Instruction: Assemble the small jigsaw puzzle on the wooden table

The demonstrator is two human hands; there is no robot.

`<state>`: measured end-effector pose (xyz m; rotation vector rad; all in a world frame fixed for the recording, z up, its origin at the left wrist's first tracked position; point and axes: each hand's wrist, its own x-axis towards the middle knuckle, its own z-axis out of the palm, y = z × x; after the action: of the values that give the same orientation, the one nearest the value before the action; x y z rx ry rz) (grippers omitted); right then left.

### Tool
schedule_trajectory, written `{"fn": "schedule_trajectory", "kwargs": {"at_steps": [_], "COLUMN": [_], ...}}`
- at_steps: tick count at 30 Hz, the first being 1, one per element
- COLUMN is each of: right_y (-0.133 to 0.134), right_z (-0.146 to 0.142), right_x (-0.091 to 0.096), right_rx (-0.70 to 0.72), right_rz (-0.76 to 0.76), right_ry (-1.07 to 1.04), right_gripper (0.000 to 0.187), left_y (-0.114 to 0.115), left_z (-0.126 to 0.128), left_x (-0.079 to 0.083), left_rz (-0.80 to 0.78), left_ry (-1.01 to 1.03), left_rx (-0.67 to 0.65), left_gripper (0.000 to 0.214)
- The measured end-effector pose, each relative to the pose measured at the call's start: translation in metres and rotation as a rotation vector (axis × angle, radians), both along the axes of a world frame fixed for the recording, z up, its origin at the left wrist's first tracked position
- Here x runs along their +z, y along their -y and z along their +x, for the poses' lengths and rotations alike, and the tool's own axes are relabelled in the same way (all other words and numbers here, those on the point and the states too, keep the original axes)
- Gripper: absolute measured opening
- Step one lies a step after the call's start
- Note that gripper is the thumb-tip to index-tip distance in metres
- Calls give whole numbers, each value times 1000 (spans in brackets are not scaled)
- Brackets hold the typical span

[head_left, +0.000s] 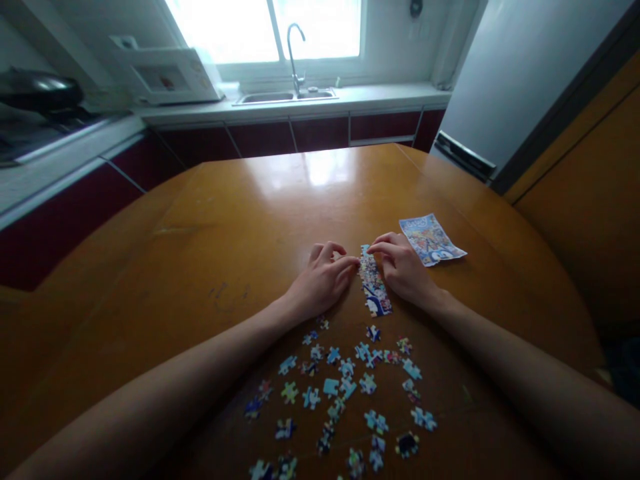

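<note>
A narrow assembled strip of jigsaw puzzle (372, 280) lies flat on the wooden table, running away from me. My left hand (327, 275) rests on its left side, the index finger stretched out so the tip touches the strip's edge near the far end. From the right, my right hand (400, 267) reaches over with bent, spread fingers, its index fingertip on the strip's far end. No loose piece shows in either hand, though the undersides of the fingers are hidden. Many loose puzzle pieces (331, 387) are scattered nearer to me, between my forearms.
A creased printed picture sheet (431, 241) lies right of my right hand. Beyond the wooden table (240, 220) stand a counter with a sink (270, 98) and faucet (295, 60), a white microwave (167, 75), a dark pan (40, 90) on the stove, and a fridge (520, 73).
</note>
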<state>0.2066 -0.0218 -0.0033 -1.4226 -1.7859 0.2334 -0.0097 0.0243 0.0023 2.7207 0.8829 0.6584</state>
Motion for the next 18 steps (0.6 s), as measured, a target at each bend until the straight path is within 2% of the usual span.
{"fn": "schedule_trajectory", "kwargs": {"at_steps": [8,14,18], "right_y": [1,2,1], "right_z": [0,-2,-2], "right_x": [0,1,2], "right_rx": [40,65,52], "right_rz": [-37,-73,-61], "right_ry": [19,116,59], "right_gripper": [32,26,26], "left_y": [-1,-1,0], "left_z": [0,0,0], "left_x": [1,0,1], "left_rz": [-45,10,27], "left_ry": [18,-30,-63], "left_rx": [17,-8,-10], "left_gripper": [34,28,31]}}
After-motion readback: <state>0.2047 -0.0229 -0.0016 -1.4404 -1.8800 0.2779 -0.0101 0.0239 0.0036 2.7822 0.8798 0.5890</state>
